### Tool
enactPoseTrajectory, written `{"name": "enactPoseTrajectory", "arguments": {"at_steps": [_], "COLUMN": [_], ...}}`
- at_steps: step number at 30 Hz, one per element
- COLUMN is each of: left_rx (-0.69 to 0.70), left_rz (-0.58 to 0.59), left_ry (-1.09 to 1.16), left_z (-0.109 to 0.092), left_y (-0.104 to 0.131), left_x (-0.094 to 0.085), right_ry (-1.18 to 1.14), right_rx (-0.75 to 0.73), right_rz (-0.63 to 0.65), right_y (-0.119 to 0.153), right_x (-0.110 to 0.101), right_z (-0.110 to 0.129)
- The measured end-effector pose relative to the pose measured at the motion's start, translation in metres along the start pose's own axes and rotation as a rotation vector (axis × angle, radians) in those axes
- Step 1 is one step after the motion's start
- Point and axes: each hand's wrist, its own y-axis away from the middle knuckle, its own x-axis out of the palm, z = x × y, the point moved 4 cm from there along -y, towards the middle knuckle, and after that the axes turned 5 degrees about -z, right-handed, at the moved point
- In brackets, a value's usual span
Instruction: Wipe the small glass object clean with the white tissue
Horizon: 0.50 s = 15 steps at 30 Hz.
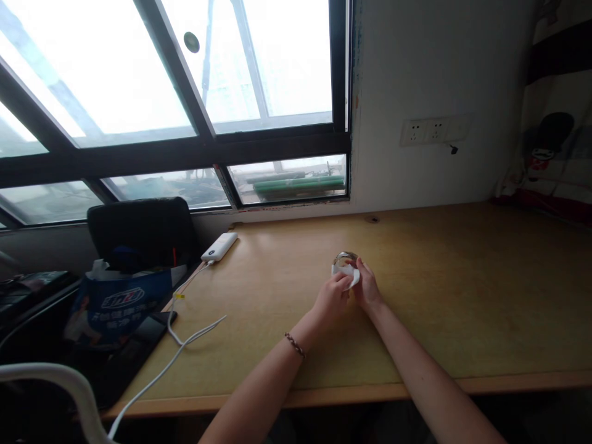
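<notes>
My left hand (331, 299) and my right hand (368, 288) meet over the middle of a wooden desk (462, 296). Between them is a small clear glass object (346, 258) with a white cloth or tissue (348, 272) pressed against it. Both hands have their fingers closed around the glass and the white cloth; which hand holds which I cannot tell. My left wrist wears a braided bracelet (295, 344).
A white power bank (219, 246) lies at the desk's back left, its white cable (185, 339) trailing over the front-left edge. A blue bag (120, 305) and a black chair back (141, 231) stand left of the desk. Wall sockets (432, 131) sit above.
</notes>
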Motion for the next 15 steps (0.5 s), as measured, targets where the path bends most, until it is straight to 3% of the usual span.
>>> {"name": "enactPoseTrajectory", "arguments": {"at_steps": [6,12,15], "left_rx": [0.018,0.079,0.109], "left_rz": [-0.056,0.075,0.046], "left_ry": [0.066,-0.167,-0.266], "left_z": [-0.016,-0.018,-0.016], "left_y": [0.000,-0.003,-0.004], "left_x": [0.003,-0.010,-0.020], "right_ry": [-0.104,-0.219,-0.226], "right_rx": [0.098,0.183,0.182], "right_rz": [0.011,-0.025,-0.014], "right_y": [0.004,-0.002,-0.004], "right_x": [0.003,-0.003,-0.004], "right_z": [-0.004,-0.001,0.000]}}
